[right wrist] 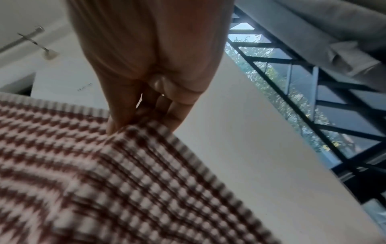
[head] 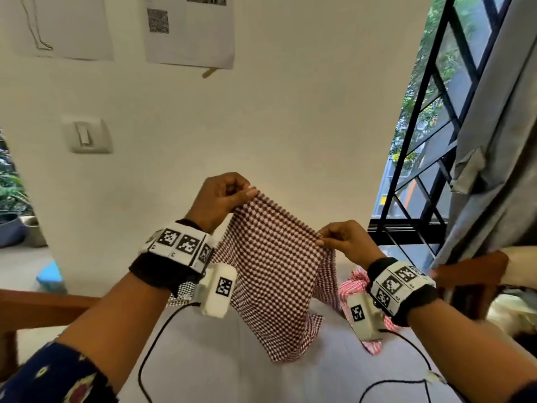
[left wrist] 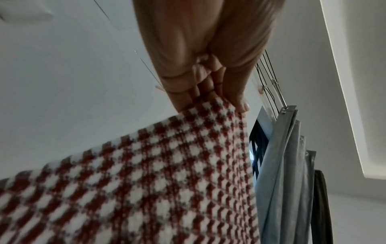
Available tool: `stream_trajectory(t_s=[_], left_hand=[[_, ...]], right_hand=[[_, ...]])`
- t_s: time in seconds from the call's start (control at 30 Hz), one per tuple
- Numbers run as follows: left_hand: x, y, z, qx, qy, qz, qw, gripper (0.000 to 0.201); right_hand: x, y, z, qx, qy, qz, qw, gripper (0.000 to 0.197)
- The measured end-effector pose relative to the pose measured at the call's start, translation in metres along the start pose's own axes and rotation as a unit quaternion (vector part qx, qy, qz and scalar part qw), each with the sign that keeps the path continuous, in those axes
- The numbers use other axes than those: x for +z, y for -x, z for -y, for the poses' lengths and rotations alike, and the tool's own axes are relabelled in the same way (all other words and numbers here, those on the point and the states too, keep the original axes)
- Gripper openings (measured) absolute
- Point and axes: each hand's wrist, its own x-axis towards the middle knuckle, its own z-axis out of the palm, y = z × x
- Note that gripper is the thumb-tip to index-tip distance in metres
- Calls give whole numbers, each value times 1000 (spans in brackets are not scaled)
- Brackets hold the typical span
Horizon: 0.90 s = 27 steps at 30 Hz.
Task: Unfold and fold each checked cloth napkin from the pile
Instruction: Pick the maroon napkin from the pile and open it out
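A dark red and white checked napkin hangs in the air above the white table, spread between both hands. My left hand pinches its upper left corner, held higher. My right hand pinches the upper right corner, lower and nearer the window. The left wrist view shows my left hand with thumb and fingers closed on the napkin at its corner. In the right wrist view my right hand grips a bunched corner of the napkin. The napkin's lower tip touches the table.
A crumpled pink checked napkin lies on the table behind my right wrist. Another folded checked cloth peeks out behind my left wrist. A barred window and grey curtain stand at the right. A wooden bed frame runs along the left.
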Motion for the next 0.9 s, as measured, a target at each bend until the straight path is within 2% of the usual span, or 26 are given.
stream_trajectory(t_s=[0.1, 0.3, 0.4, 0.47, 0.53, 0.63, 0.7, 0.8, 0.87, 0.9], left_hand=[[-20, 8, 1, 4, 3, -20, 1000, 19], [-62, 15, 2, 4, -14, -62, 998, 18], [-81, 21, 5, -19, -2, -87, 996, 20], [-95, 25, 14, -49, 13, -112, 992, 25], [-106, 29, 28, -91, -15, -121, 988, 29], [-119, 32, 63, -180, -189, -106, 959, 17], [-125, 33, 87, -240, -230, -102, 937, 16], [-125, 26, 96, -282, -132, -126, 942, 19], [-124, 19, 88, -246, -103, -151, 952, 24], [-124, 15, 83, -220, -89, -159, 958, 20]], right_hand=[[-7, 18, -17, 43, 26, -6, 999, 6], [-28, 59, -56, 97, 115, 24, 988, 10], [-40, 76, -69, 131, 164, 30, 977, 11], [-47, 82, -73, 146, 194, 16, 970, 12], [-53, 83, -75, 152, 210, -3, 966, 13], [-53, 73, -82, 186, 254, -12, 949, 13], [-50, 60, -88, 222, 300, -2, 928, 12], [-51, 35, -89, 251, 313, -49, 915, 12], [-53, 19, -82, 225, 306, -116, 918, 12], [-56, 13, -77, 207, 297, -147, 920, 13]])
